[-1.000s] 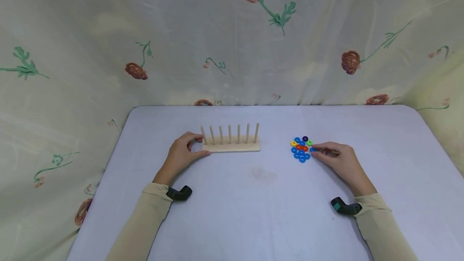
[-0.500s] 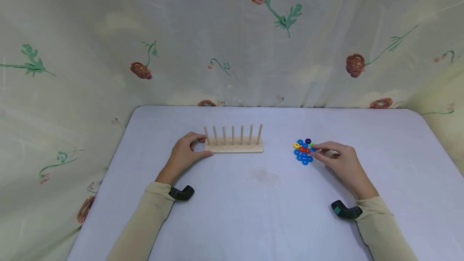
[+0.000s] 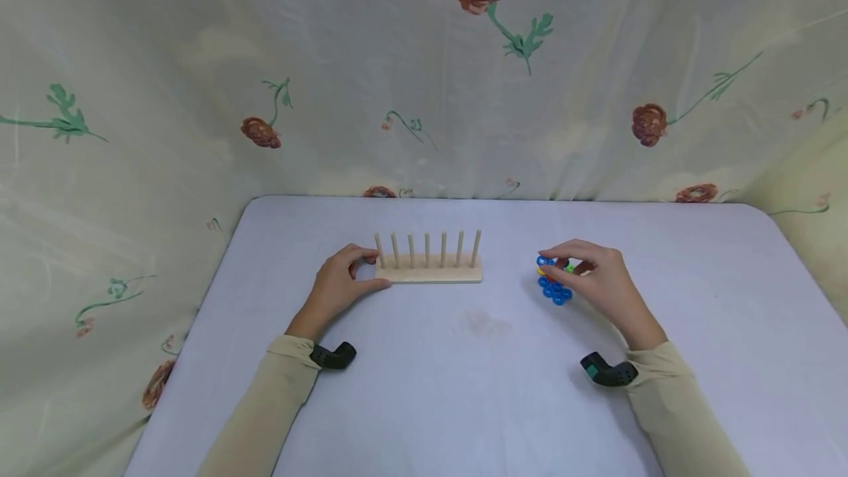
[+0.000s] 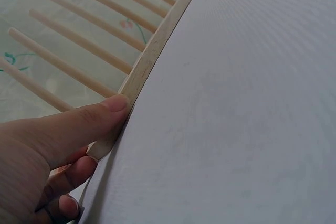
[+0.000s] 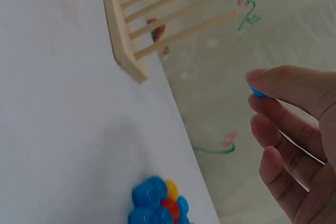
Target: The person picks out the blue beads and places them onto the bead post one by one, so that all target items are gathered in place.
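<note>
Clustered rings (image 5: pixel 144 195) on the desk (image 3: pixel 424 374) are partly hidden by the right fingers (image 5: pixel 289 119), clamped on a blue ring (image 5: pixel 258 93); the peg rack (image 3: pixel 430 276) is gripped by the left fingers (image 4: pixel 79 174).

way through: tabletop (image 3: pixel 506 271) between rack (image 3: pixel 430 277) and ring cluster (image 5: pixel 157 203) | in the way: seven upright pegs (image 3: pixel 427 250)

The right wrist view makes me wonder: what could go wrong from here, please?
The small blue ring might slip, as the right hand pinches it with only a sliver showing. It could drop among the multicoloured rings nearby. The pale wooden seven-peg rack might pivot, since the left hand grips just one end.
</note>
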Available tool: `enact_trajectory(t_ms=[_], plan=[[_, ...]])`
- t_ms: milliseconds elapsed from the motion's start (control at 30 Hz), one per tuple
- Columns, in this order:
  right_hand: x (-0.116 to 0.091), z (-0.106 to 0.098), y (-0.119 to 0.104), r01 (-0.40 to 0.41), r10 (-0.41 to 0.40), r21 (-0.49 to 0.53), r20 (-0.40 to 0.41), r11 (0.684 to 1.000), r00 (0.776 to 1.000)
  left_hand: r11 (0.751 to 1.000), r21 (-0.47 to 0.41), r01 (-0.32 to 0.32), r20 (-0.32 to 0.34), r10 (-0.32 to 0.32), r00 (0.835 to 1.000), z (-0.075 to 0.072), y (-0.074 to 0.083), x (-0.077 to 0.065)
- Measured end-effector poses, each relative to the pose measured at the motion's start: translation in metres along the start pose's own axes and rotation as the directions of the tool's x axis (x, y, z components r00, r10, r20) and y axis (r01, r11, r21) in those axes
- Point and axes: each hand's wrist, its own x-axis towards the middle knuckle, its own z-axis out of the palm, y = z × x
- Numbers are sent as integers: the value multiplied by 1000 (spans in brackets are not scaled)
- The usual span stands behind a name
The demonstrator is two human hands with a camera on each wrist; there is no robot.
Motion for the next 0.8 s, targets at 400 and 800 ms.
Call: enact_trajectory(t_ms=[400, 800], plan=[[29, 19, -35, 87, -85, 49, -41, 995, 996, 1000, -8, -3, 6, 3, 1000, -1, -1, 1], [57, 44, -74, 199, -188, 130, -96, 971, 978, 1000, -15, -10, -15, 10, 1000, 0, -1, 1]])
